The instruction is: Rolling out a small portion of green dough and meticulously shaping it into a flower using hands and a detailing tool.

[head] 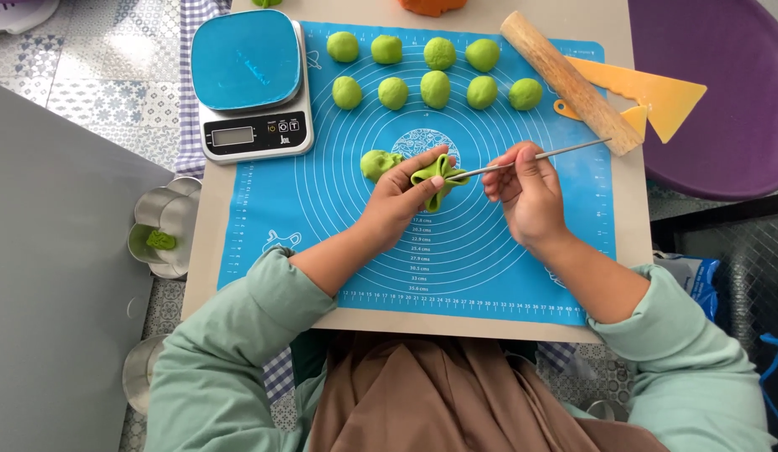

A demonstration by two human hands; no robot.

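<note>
My left hand (403, 197) pinches a folded piece of green dough (437, 177) above the blue silicone mat (523, 251). My right hand (525, 191) holds a thin metal stick (565, 151), its tip poking into the folded dough. A rough lump of green dough (377, 163) lies on the mat just left of my left hand. Several green dough balls (436, 89) sit in two rows at the far side of the mat.
A blue-topped kitchen scale (249, 82) stands at the mat's far left. A wooden rolling pin (568, 79) and yellow plastic scrapers (661, 96) lie at the far right. A purple tub (724, 84) is to the right. Metal moulds (164, 224) sit left of the table.
</note>
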